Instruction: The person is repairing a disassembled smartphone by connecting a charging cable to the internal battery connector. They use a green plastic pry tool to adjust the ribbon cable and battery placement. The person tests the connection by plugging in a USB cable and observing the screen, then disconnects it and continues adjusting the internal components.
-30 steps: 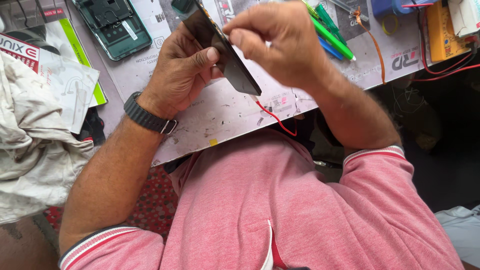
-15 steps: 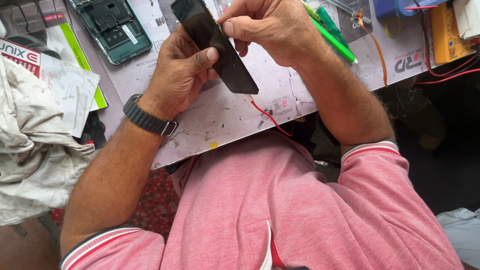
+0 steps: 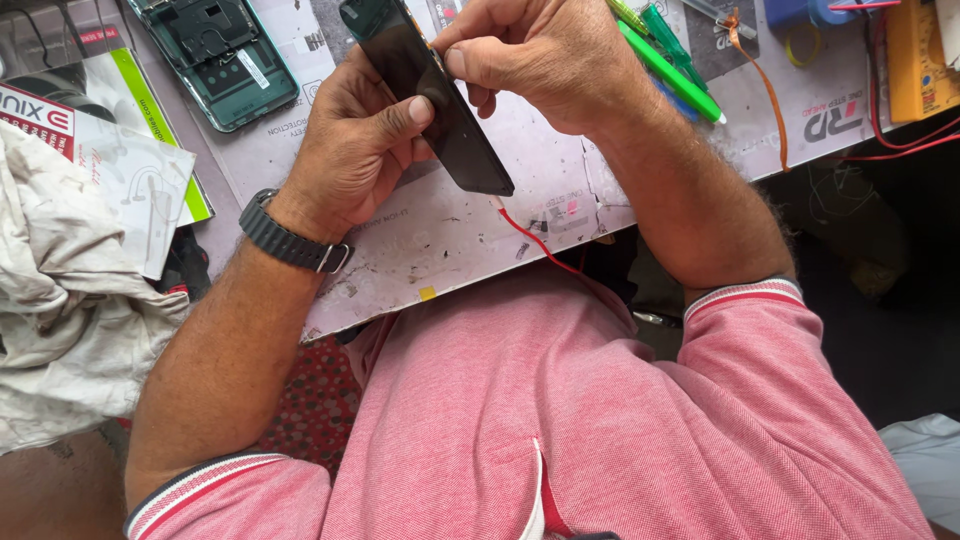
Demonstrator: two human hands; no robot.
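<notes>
Seen from above, over a grey mat [image 3: 480, 250] on a workbench. Left hand [image 3: 365, 150] wrapped around a black phone [image 3: 430, 95], thumb pressed flat on the dark glass, holding it tilted above the mat. Right hand [image 3: 530, 60] curled at the phone's upper right edge, thumb and forefinger pinched together on something thin there; too small to tell whether pick or blade. Judged to be mid-way through prying the screen free along that side. Next move likely calls for a steady left-hand grip and light, even pressure along the seam, so the glass does not crack.

Green phone shell [image 3: 215, 55] lying open on the mat, upper left. Green pens [image 3: 665, 65] just beside the right wrist. Red wire [image 3: 535, 240] trailing out from under the phone. Crumpled cloth [image 3: 70, 300] at far left.

Phone's top end cut off by the frame edge; its far side and the seam hidden behind the right fingers
</notes>
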